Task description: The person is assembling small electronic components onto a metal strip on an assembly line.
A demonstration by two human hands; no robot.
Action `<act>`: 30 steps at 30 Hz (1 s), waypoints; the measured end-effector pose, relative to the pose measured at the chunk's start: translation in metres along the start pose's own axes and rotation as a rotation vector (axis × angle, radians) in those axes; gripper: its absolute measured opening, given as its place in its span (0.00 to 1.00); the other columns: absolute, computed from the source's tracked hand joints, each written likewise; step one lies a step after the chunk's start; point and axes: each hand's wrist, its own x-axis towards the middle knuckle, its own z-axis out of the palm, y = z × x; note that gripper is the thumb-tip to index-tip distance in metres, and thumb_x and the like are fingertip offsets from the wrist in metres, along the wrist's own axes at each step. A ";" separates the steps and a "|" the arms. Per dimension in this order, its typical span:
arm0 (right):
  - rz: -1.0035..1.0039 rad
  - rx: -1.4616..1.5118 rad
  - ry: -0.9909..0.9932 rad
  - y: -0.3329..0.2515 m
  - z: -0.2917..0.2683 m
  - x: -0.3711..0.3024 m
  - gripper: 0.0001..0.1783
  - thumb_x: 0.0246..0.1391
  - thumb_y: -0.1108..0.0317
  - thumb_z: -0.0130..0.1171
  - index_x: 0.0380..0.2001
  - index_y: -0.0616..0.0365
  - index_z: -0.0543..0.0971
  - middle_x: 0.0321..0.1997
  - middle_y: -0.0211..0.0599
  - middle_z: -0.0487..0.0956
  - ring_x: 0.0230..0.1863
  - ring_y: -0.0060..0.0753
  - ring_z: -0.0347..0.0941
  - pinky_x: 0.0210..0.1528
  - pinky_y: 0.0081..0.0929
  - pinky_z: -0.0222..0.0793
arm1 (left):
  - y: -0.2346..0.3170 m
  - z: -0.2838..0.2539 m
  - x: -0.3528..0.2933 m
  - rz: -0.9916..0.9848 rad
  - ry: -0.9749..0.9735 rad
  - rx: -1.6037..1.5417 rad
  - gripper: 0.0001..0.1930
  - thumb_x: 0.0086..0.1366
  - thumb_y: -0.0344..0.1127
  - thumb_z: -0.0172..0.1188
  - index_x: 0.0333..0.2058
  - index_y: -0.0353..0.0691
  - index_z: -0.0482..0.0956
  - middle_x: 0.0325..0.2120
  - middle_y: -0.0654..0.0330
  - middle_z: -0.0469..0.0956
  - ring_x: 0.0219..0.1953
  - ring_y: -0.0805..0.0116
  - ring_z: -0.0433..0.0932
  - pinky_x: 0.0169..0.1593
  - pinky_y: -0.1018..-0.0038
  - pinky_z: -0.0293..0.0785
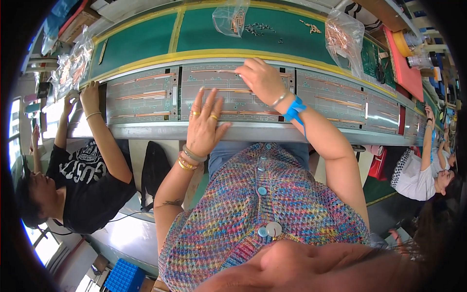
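In front of me a grey circuit board panel (192, 104) lies in a long metal-edged rail. Long thin copper strips run across it in rows. My left hand (205, 124) rests over the panel with its fingers stretched out and apart, fingertips by the middle-row copper strips (228, 90). Over the top row, my right hand (262, 80) has its thumb and fingers pinched at the right end of a copper strip (211, 71). The fingers partly hide that end. A blue wrist strap (295, 109) is on my right wrist.
Beyond the rail, a green mat (204, 41) with yellow tape holds a plastic bag of copper pieces (237, 22), small dark metal parts (260, 29) and another bag (343, 36). Similar panels (141, 95) continue both ways. A co-worker in black (92, 180) works at left; others sit far right.
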 end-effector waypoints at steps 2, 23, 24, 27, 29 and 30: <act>-0.019 -0.017 -0.037 0.004 0.010 0.006 0.09 0.42 0.73 0.58 0.31 0.54 0.77 0.30 0.33 0.71 0.36 0.37 0.70 0.35 0.32 0.70 | -0.005 -0.002 0.008 -0.042 0.041 0.031 0.31 0.53 0.44 0.62 0.53 0.33 0.68 0.61 0.51 0.57 0.64 0.45 0.49 0.63 0.57 0.50; 0.386 -0.100 0.097 0.025 -0.099 -0.103 0.08 0.47 0.76 0.58 0.33 0.56 0.79 0.30 0.35 0.77 0.32 0.38 0.73 0.33 0.30 0.69 | -0.012 0.020 0.064 -0.018 -0.046 0.220 0.40 0.51 0.55 0.61 0.59 0.43 0.61 0.64 0.52 0.50 0.65 0.46 0.47 0.62 0.49 0.48; 0.400 -0.123 0.104 0.029 -0.101 -0.106 0.08 0.47 0.76 0.58 0.33 0.56 0.79 0.30 0.35 0.77 0.32 0.38 0.73 0.33 0.30 0.69 | -0.011 0.018 0.065 -0.043 -0.042 0.235 0.40 0.51 0.54 0.61 0.60 0.42 0.60 0.64 0.52 0.50 0.65 0.45 0.46 0.62 0.49 0.47; 0.566 -0.225 0.291 0.052 -0.121 -0.118 0.05 0.47 0.72 0.59 0.30 0.54 0.78 0.29 0.34 0.78 0.32 0.41 0.73 0.32 0.33 0.68 | -0.012 0.011 0.060 -0.078 -0.104 0.367 0.40 0.52 0.57 0.59 0.60 0.41 0.60 0.64 0.51 0.50 0.66 0.47 0.44 0.64 0.47 0.39; 0.622 -0.278 0.330 0.078 -0.135 -0.120 0.04 0.47 0.71 0.59 0.30 0.53 0.79 0.29 0.34 0.78 0.32 0.41 0.73 0.32 0.34 0.68 | -0.018 0.009 0.054 -0.080 -0.077 0.438 0.38 0.56 0.58 0.54 0.60 0.38 0.60 0.65 0.52 0.48 0.67 0.47 0.42 0.64 0.48 0.37; 0.658 -0.303 0.357 0.091 -0.141 -0.121 0.04 0.47 0.70 0.59 0.29 0.53 0.79 0.29 0.34 0.77 0.32 0.41 0.73 0.33 0.34 0.68 | -0.021 0.008 0.053 -0.082 -0.054 0.448 0.38 0.57 0.58 0.53 0.60 0.38 0.60 0.65 0.52 0.47 0.67 0.47 0.41 0.65 0.48 0.37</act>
